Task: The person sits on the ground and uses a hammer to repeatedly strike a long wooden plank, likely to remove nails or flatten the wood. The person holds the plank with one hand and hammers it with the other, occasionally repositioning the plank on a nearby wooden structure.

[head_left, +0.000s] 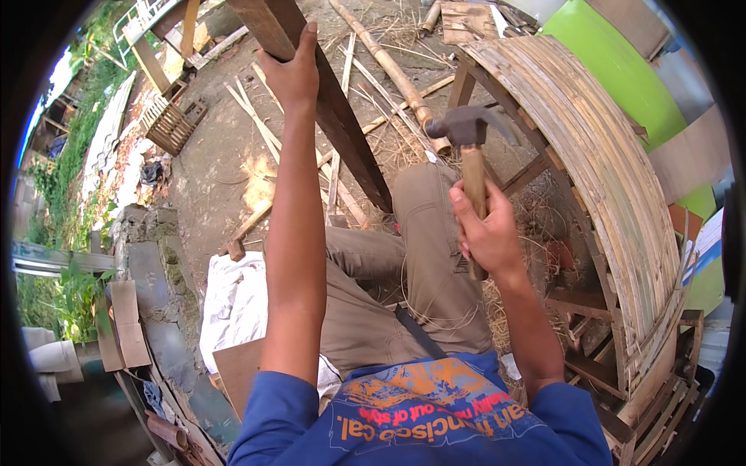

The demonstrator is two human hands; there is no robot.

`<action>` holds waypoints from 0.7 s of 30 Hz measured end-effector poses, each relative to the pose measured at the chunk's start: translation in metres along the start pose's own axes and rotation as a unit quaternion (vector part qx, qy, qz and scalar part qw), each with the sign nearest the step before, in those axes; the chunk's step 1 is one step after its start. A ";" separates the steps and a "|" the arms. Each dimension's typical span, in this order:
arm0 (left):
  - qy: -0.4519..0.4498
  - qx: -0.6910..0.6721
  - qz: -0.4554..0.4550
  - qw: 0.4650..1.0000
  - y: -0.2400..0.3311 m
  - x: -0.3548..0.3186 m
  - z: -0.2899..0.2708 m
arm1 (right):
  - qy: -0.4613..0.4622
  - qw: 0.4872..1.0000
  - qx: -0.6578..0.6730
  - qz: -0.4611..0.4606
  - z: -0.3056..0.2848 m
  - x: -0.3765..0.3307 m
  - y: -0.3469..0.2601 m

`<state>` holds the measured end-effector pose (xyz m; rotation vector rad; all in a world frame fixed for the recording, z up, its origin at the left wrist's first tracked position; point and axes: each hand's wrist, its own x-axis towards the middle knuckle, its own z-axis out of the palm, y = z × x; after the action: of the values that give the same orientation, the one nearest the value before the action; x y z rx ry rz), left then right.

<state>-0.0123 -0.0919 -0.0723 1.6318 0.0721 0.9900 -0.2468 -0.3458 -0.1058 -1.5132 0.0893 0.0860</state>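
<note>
My left hand [292, 76] is stretched far forward and wrapped round a thick dark wooden beam [346, 140]. The beam slants from the top of the head view down to beside my knee. In my right hand [489, 233] is a claw hammer [472, 167], held upright by its wooden handle. Its dark metal head is uppermost, with the claw pointing right. The hammer is apart from the beam, over the ground right of my raised knee.
On my right stands a slatted bamboo bench [590, 155] on wooden legs. A bamboo pole [388, 66] and several thin strips lie on the dirt ahead. A slatted wooden crate [167, 124] sits at the far left. White cloth [233, 303] lies beside my left hip, near a low concrete edge [159, 295].
</note>
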 end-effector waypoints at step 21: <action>-0.011 -0.127 0.009 0.992 0.018 -0.026 -0.045 | 0.063 0.857 -0.478 0.179 -0.094 0.156 0.346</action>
<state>-0.0649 -0.0762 -0.0730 1.4122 -0.0819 0.9531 -0.1307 -0.4198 -0.4721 -2.4891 0.4939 0.3729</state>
